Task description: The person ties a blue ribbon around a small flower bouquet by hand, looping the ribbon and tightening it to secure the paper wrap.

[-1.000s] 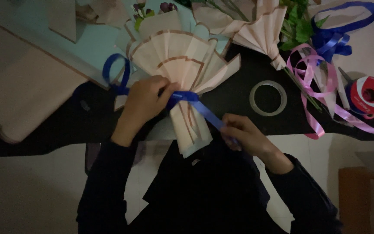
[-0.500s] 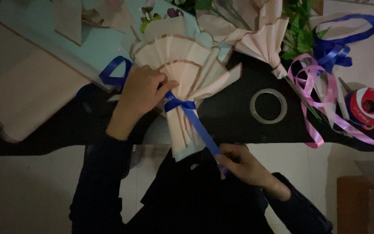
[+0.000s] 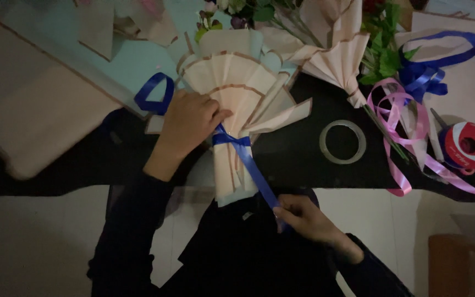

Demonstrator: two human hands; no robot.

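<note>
A bouquet wrapped in pale peach paper [image 3: 237, 88] lies on the dark table [image 3: 298, 159], its stem end pointing toward me. A blue ribbon [image 3: 251, 165] is wound around its narrow neck. My left hand [image 3: 188, 124] presses on the wrap at the neck and pinches the ribbon there; a blue loop [image 3: 152, 93] sticks out to its left. My right hand [image 3: 303, 217] grips the ribbon's free end, held taut and low near my body.
A clear tape roll [image 3: 342, 142] lies right of the bouquet. Pink ribbon [image 3: 399, 143], a red ribbon spool [image 3: 468, 146] and more blue ribbon [image 3: 430, 69] are at the right. A second peach wrap [image 3: 336, 52] and greenery sit behind. Paper sheets [image 3: 39, 110] lie at the left.
My right hand has drawn the ribbon end down and to the right, toward my body, pulling it taut. The left hand stays at the bouquet's neck.
</note>
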